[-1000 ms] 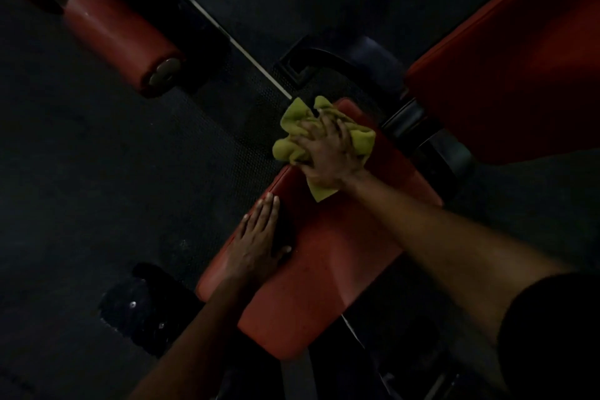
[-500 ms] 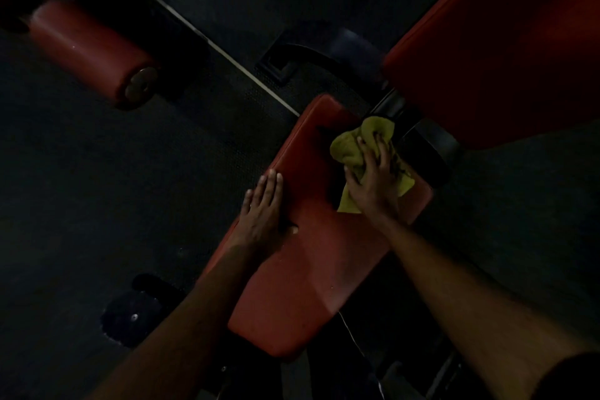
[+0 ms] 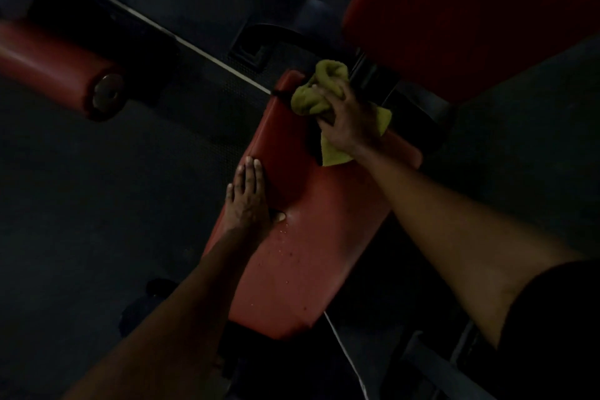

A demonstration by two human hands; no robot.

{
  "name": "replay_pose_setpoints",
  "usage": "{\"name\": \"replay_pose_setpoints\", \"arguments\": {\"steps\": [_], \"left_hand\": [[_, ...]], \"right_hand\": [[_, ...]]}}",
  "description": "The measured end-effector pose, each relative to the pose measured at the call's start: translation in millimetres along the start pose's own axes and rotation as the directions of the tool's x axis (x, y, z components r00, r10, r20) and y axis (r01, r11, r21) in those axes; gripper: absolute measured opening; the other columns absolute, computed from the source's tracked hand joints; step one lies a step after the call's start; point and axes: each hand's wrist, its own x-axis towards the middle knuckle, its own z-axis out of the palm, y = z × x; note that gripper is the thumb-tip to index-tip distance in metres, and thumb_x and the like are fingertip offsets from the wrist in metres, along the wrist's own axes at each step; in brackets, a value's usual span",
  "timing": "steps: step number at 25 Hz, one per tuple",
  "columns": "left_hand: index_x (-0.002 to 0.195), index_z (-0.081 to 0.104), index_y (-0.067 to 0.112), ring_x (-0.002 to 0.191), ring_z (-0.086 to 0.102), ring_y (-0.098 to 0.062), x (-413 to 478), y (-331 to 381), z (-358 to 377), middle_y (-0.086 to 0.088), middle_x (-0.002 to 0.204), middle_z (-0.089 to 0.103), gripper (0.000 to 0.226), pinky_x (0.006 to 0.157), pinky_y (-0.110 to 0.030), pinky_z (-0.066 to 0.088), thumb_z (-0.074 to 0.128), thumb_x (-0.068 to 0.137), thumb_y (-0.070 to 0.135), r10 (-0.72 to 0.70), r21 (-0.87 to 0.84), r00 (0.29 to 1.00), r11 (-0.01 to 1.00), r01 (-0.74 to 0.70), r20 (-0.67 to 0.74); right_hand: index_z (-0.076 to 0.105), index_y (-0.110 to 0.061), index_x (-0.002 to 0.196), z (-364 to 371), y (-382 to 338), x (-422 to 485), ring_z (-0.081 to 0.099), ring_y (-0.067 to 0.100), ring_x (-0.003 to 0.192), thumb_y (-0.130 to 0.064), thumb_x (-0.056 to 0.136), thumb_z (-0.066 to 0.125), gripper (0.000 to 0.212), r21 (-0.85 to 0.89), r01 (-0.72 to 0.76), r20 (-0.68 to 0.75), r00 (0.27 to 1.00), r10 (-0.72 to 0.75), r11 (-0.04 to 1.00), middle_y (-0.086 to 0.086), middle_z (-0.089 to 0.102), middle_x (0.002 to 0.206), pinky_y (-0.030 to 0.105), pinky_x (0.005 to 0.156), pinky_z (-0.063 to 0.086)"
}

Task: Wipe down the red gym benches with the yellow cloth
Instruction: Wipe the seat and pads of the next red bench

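Observation:
A red bench seat pad (image 3: 305,253) runs from the lower middle up toward the centre, with small droplets on its surface. My right hand (image 3: 349,120) grips the bunched yellow cloth (image 3: 313,92) at the pad's far end, close to the black hinge. My left hand (image 3: 248,198) lies flat with straight fingers on the pad's left edge. A larger red back pad (image 3: 470,10) fills the upper right.
A red roller pad (image 3: 55,71) with a metal end cap sticks in from the left. Dark rubber flooring (image 3: 97,188) surrounds the bench. A black frame bracket (image 3: 259,42) sits beyond the seat, and a white line crosses the floor diagonally.
My right hand has swept the cloth across the far end of the seat and now bunches it near the top corner. My left hand stays planted on the left edge.

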Motion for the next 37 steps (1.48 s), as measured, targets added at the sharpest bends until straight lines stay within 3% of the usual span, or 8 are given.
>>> {"name": "replay_pose_setpoints", "arguments": {"steps": [4, 11, 14, 18, 23, 27, 30, 37], "left_hand": [[0.149, -0.036, 0.01, 0.15, -0.027, -0.029, 5.1, -2.1, -3.5, -0.009, 0.16, -0.035, 0.127, 0.123, -0.052, -0.004, 0.062, 0.087, 0.063, -0.019, 0.016, 0.997, 1.0, 0.018, 0.074], [0.128, -0.053, 0.022, 0.135, -0.046, -0.019, 16.0, -10.3, -3.9, 0.0, 0.144, -0.056, 0.129, 0.122, -0.053, -0.014, 0.059, 0.085, 0.07, -0.052, 0.006, 0.975, 0.999, 0.052, 0.217], [0.132, -0.05, 0.024, 0.136, -0.044, -0.016, 10.9, -13.7, 0.9, 0.005, 0.142, -0.053, 0.131, 0.122, -0.05, -0.013, 0.064, 0.083, 0.067, -0.03, -0.034, 0.993, 0.999, 0.034, 0.116], [0.156, -0.022, 0.021, 0.15, -0.023, -0.015, 0.4, -18.1, 7.4, 0.003, 0.164, -0.027, 0.134, 0.123, -0.051, -0.002, 0.078, 0.075, 0.058, 0.031, -0.199, 0.994, 0.979, -0.051, -0.106], [0.16, -0.01, 0.026, 0.155, -0.01, -0.016, -3.2, -23.8, 13.2, 0.005, 0.168, -0.013, 0.132, 0.117, -0.063, 0.014, 0.081, 0.07, 0.06, 0.03, -0.249, 0.984, 0.966, -0.074, -0.177], [0.16, -0.012, 0.022, 0.153, -0.015, -0.015, -2.6, -27.9, 18.5, 0.002, 0.168, -0.018, 0.131, 0.119, -0.06, 0.009, 0.078, 0.073, 0.061, 0.058, -0.23, 0.979, 0.968, -0.103, -0.193], [0.16, -0.012, 0.02, 0.154, -0.015, -0.019, -1.7, -25.1, 15.4, -0.002, 0.167, -0.02, 0.131, 0.12, -0.058, 0.007, 0.08, 0.074, 0.056, 0.061, -0.211, 0.977, 0.972, -0.105, -0.205], [0.158, -0.017, 0.02, 0.154, -0.016, -0.023, 0.0, -18.5, 12.8, -0.004, 0.166, -0.022, 0.133, 0.122, -0.058, 0.006, 0.08, 0.075, 0.055, 0.029, -0.2, 0.984, 0.978, -0.065, -0.176]], "right_hand": [[0.049, -0.027, 0.147, 1.8, 18.0, -47.9, 0.036, 0.03, 0.143, -0.038, 0.093, 0.063, 0.057, 0.147, -0.27, -0.143, 0.946, 0.291, 0.951, 0.008, 0.025, 0.162, 0.044, 0.11, 0.036], [0.046, -0.04, 0.147, 14.7, -32.7, -7.7, 0.027, 0.036, 0.146, -0.048, 0.089, 0.063, 0.061, -0.066, 0.029, -0.005, 1.0, -0.03, 0.997, -0.001, 0.027, 0.162, 0.058, 0.115, 0.022], [0.044, -0.041, 0.148, 17.0, -16.4, -18.7, 0.029, 0.035, 0.145, -0.047, 0.088, 0.061, 0.062, -0.017, 0.033, -0.074, 0.997, -0.034, 0.999, -0.001, 0.029, 0.161, 0.058, 0.113, 0.029], [0.044, -0.036, 0.149, 18.7, 23.9, -76.9, 0.027, 0.032, 0.147, -0.041, 0.089, 0.062, 0.064, 0.085, -0.247, -0.168, 0.951, 0.258, 0.965, 0.001, 0.025, 0.162, 0.052, 0.117, 0.029], [0.046, -0.031, 0.149, 23.5, 41.2, -149.2, 0.028, 0.035, 0.145, -0.038, 0.091, 0.063, 0.061, 0.133, -0.368, -0.231, 0.891, 0.39, 0.92, 0.005, 0.027, 0.161, 0.052, 0.118, 0.028], [0.039, -0.043, 0.151, 32.9, 16.2, -123.5, 0.028, 0.04, 0.145, -0.046, 0.088, 0.061, 0.066, -0.054, -0.083, -0.053, 0.995, 0.08, 0.995, -0.002, 0.028, 0.162, 0.058, 0.112, 0.026], [0.037, -0.043, 0.152, 20.1, 30.9, -94.9, 0.029, 0.037, 0.144, -0.053, 0.087, 0.058, 0.068, -0.135, 0.05, -0.02, 0.998, -0.053, 0.99, -0.002, 0.029, 0.161, 0.059, 0.112, 0.028], [0.042, -0.025, 0.151, 21.4, 76.4, -176.0, 0.027, 0.03, 0.148, -0.035, 0.092, 0.063, 0.063, 0.243, -0.416, -0.229, 0.853, 0.469, 0.876, 0.009, 0.02, 0.163, 0.047, 0.117, 0.035]]}}
